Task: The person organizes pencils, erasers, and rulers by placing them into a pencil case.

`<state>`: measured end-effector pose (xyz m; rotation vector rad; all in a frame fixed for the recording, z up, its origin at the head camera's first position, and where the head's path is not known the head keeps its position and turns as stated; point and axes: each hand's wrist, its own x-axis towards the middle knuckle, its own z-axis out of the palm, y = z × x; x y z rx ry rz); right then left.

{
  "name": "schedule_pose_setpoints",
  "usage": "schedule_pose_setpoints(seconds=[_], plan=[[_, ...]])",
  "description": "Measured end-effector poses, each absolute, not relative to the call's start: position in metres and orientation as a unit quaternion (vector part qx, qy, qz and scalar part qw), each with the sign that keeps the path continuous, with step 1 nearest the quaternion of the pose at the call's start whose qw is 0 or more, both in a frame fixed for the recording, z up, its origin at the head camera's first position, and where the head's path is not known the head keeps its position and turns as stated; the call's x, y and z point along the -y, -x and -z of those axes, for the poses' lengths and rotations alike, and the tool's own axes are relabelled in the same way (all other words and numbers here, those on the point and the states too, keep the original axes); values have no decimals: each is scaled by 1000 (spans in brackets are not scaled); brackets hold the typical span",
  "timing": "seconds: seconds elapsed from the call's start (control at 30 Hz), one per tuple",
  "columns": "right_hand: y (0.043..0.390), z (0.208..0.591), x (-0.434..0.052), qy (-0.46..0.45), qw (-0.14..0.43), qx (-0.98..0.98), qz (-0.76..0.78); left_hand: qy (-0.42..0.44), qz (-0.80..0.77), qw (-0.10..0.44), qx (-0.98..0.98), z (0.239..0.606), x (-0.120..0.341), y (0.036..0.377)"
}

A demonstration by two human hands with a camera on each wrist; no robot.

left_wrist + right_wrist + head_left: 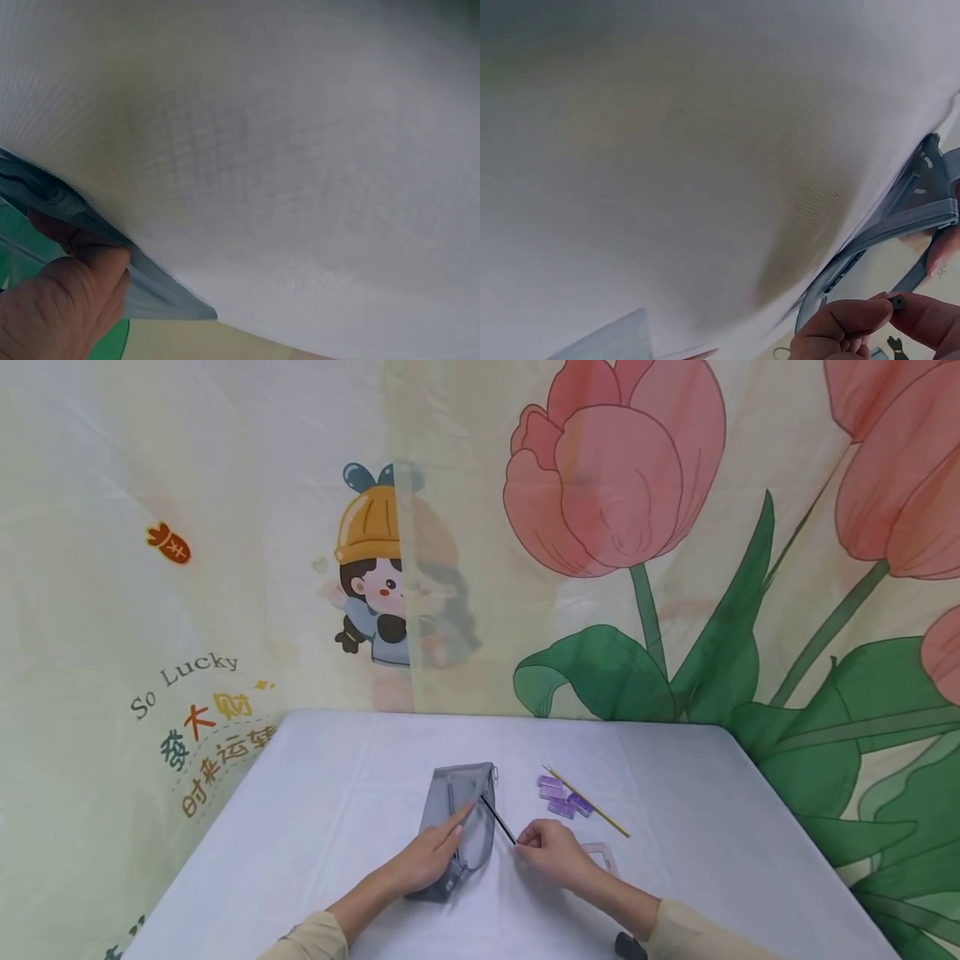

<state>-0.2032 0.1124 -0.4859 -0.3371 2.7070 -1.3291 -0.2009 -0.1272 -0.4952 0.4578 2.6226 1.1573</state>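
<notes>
At a white-covered table (315,827), my left hand (431,856) lies on a grey mesh pouch (457,827), fingers fairly straight along its open edge, thumb tucked under the fabric as the left wrist view shows. My right hand (551,852) pinches the near end of a dark pen (498,819) between thumb and fingertips; its far tip sits at the pouch mouth, just beside my left forefinger.

The pouch rests near the table's middle, its length running away from me. To its right lie small purple blocks (562,797), a yellow pencil (588,803) touching them, and a pale pink frame (600,857) partly hidden by my right hand.

To do this well, I judge the mouth must be held open and flat with my left hand while the pen goes in along the pouch's length, low and straight, so the tip does not snag the mesh or zip. A light pinch should do; pushing at an angle could buckle the soft fabric.
</notes>
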Motion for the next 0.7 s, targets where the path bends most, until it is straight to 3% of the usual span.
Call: schedule_pose_setpoints(seconds=[0.7], plan=[[208,489,-84,102,67,-876,466,-173,-402,124,-890,492,128,204]])
